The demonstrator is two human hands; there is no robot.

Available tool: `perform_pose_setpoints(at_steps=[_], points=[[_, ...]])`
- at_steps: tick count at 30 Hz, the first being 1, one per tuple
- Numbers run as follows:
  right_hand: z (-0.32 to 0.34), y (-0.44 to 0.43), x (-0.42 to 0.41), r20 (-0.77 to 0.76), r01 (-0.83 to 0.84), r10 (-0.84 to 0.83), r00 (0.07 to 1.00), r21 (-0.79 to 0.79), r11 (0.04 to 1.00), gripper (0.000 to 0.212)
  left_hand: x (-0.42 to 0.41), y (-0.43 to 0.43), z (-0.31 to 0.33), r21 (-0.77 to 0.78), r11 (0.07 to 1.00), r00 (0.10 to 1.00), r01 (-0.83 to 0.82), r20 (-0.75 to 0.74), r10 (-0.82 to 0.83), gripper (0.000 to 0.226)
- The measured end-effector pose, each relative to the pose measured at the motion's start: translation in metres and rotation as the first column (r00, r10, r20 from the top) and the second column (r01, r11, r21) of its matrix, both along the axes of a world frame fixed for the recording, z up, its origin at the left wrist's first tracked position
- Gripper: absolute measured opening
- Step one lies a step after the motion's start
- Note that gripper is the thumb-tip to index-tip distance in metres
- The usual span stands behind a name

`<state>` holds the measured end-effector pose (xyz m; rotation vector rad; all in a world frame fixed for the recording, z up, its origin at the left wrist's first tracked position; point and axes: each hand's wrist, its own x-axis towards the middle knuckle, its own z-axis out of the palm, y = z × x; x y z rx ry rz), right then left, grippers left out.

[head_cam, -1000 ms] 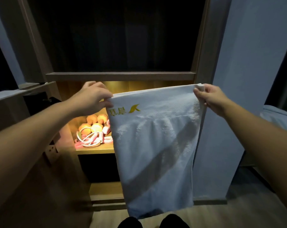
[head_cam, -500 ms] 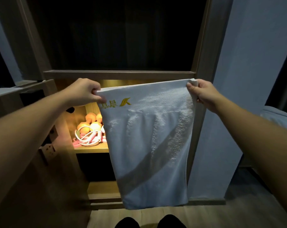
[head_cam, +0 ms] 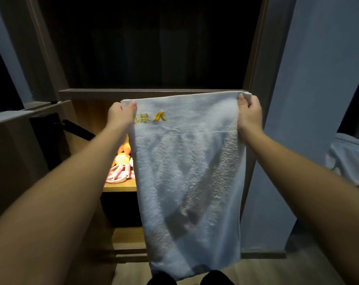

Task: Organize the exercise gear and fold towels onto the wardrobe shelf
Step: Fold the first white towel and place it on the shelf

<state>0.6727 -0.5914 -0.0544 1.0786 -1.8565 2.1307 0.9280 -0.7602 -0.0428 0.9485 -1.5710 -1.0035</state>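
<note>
A white towel with a yellow embroidered logo hangs doubled in front of the wardrobe, its lower edge near the floor. My left hand pinches its top left corner and my right hand grips its top right corner, both at the level of the upper shelf edge. Behind the towel on the lit wooden shelf lie orange dumbbells and a pink and white skipping rope; the towel hides the shelf's right part.
An open wardrobe door with a dark hinge arm stands at the left. A pale wall panel rises at the right, with a white cloth-covered thing at the far right. Wooden floor lies below, with my dark shoes at the bottom edge.
Both hands have come closer together and moved forward toward the wardrobe, so the towel hangs narrower. The towel's top edge now sits by the upper shelf edge.
</note>
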Motion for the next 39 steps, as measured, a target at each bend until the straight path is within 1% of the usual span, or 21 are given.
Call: perform_pose_setpoints(at_steps=[1,2,3,5,8,10,13,17,20,21,22,25,26,27,28,29,30,31,34,36,39], points=[[0.002,-0.005,0.008,-0.006,0.012,-0.012,1.0,-0.028,1.0,0.016,-0.009,0.007,-0.002,-0.117,0.984,0.991,-0.137,-0.016,0.137,0.028],[0.004,-0.008,0.014,-0.034,0.025,-0.026,0.999,-0.029,0.999,0.018,-0.016,0.013,-0.003,-0.223,0.953,0.979,-0.205,-0.056,0.198,0.028],[0.006,-0.009,0.015,-0.07,0.048,-0.049,0.996,-0.014,0.999,0.02,-0.019,0.016,-0.001,-0.287,0.932,0.975,-0.22,-0.105,0.198,0.025],[0.005,-0.001,0.001,-0.125,0.137,-0.13,0.984,0.045,0.99,0.021,-0.015,0.012,0.003,-0.338,0.906,0.966,-0.253,-0.134,0.22,0.022],[-0.005,0.009,-0.016,-0.134,0.194,-0.178,0.975,0.122,0.973,0.021,-0.011,0.006,0.005,-0.376,0.895,0.971,-0.239,-0.08,0.225,0.026],[-0.011,0.005,-0.009,-0.116,0.217,-0.205,0.972,0.106,0.97,0.021,-0.018,0.011,0.004,-0.391,0.885,0.968,-0.251,-0.096,0.232,0.026],[-0.012,0.005,-0.003,-0.15,0.171,-0.157,0.976,0.084,0.982,0.02,-0.016,0.01,0.0,-0.429,0.87,0.97,-0.241,-0.066,0.236,0.03],[-0.027,0.01,-0.013,-0.158,0.133,-0.105,0.982,0.181,0.974,0.018,-0.003,-0.003,-0.016,-0.387,0.894,0.965,-0.228,0.032,0.26,0.032],[-0.032,0.001,-0.018,-0.109,0.062,-0.03,0.994,0.309,0.949,0.02,-0.007,-0.006,-0.021,-0.336,0.907,0.945,-0.253,0.116,0.307,0.036],[-0.028,-0.003,-0.019,-0.081,0.02,0.006,0.997,0.317,0.948,0.021,-0.011,-0.008,-0.018,-0.316,0.909,0.93,-0.272,0.158,0.333,0.038],[-0.019,-0.006,-0.019,-0.037,-0.014,0.025,0.999,0.268,0.963,0.021,-0.015,-0.009,-0.012,-0.31,0.904,0.917,-0.294,0.174,0.358,0.039],[0.004,-0.014,-0.027,-0.007,0.009,-0.009,1.0,-0.029,1.0,0.02,-0.024,-0.015,0.009,-0.365,0.883,0.95,-0.295,-0.012,0.313,0.036],[0.006,-0.017,-0.032,-0.029,0.017,-0.017,0.999,0.008,1.0,0.021,-0.026,-0.021,0.013,-0.386,0.881,0.952,-0.272,0.023,0.304,0.032],[0.0,-0.019,-0.039,-0.08,0.033,-0.018,0.997,0.191,0.981,0.025,-0.028,-0.023,0.011,-0.371,0.903,0.95,-0.216,0.133,0.281,0.026],[-0.011,-0.02,-0.043,-0.098,0.049,-0.009,0.995,0.42,0.906,0.032,-0.03,-0.028,0.004,-0.319,0.931,0.92,-0.179,0.281,0.273,0.024],[-0.025,-0.02,-0.049,-0.063,0.044,-0.01,0.998,0.572,0.819,0.038,-0.032,-0.034,-0.005,-0.211,0.959,0.892,-0.188,0.373,0.257,0.027],[-0.035,-0.019,-0.05,-0.019,0.024,-0.016,1.0,0.628,0.778,0.041,-0.032,-0.035,-0.013,-0.126,0.971,0.876,-0.204,0.42,0.238,0.031],[-0.041,-0.019,-0.051,-0.006,0.027,-0.03,1.0,0.615,0.788,0.042,-0.033,-0.036,-0.02,-0.101,0.975,0.858,-0.196,0.464,0.221,0.034],[-0.037,-0.018,-0.053,-0.024,0.034,-0.024,0.999,0.535,0.844,0.043,-0.038,-0.039,-0.021,-0.187,0.964,0.839,-0.188,0.48,0.257,0.037],[-0.026,-0.015,-0.056,-0.007,-0.014,0.019,1.0,0.45,0.893,0.037,-0.039,-0.039,-0.008,-0.219,0.958,0.85,-0.187,0.453,0.269,0.039],[-0.006,-0.009,-0.058,-0.057,-0.015,0.039,0.998,0.375,0.927,0.035,-0.036,-0.033,0.005,-0.183,0.962,0.893,-0.205,0.367,0.26,0.047]])
